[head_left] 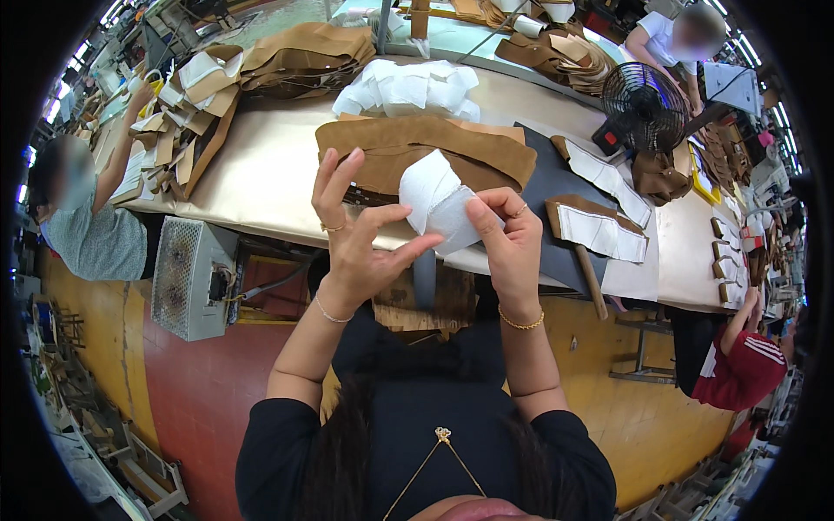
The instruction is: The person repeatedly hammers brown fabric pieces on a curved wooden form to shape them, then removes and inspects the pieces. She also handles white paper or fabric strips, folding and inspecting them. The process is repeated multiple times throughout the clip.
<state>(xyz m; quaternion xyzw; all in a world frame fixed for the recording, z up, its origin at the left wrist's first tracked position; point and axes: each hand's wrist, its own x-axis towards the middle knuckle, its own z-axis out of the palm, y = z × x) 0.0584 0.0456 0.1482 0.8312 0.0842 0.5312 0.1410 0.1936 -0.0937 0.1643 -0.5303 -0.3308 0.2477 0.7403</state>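
- At far left, a co-worker in a grey-green top (97,239) stretches an arm toward a jumbled heap of brown, tan and white pieces (204,130) on the table (261,178).
- Below the table's edge there, a pale metal box with a perforated face (181,278) stands near the bench.
- Further back lies a stack of brown sheets (304,56).
- My left hand (356,230) is partly open: forefinger and thumb curve in to the lower left of the white piece, their tips seeming to touch it, the other fingers raised and spread. I can't tell if they pinch it.
- The white piece (434,204) is up between my hands, in front of the table's near edge; a slanting line crosses it, fold or overlap I can't tell.
- Behind it lie brown panels (460,143), and beyond them a pile of white pieces (408,91).
- My right hand (512,243) is closed on the white piece's right side, thumb on the near face, fingers behind.
- To the right, a wooden handle (591,282) lies across the edge of a dark mat (543,243), beside two brown-and-white strips (599,233).
- Past them stand a black fan (645,106) and, lower, a co-worker in red (747,369).
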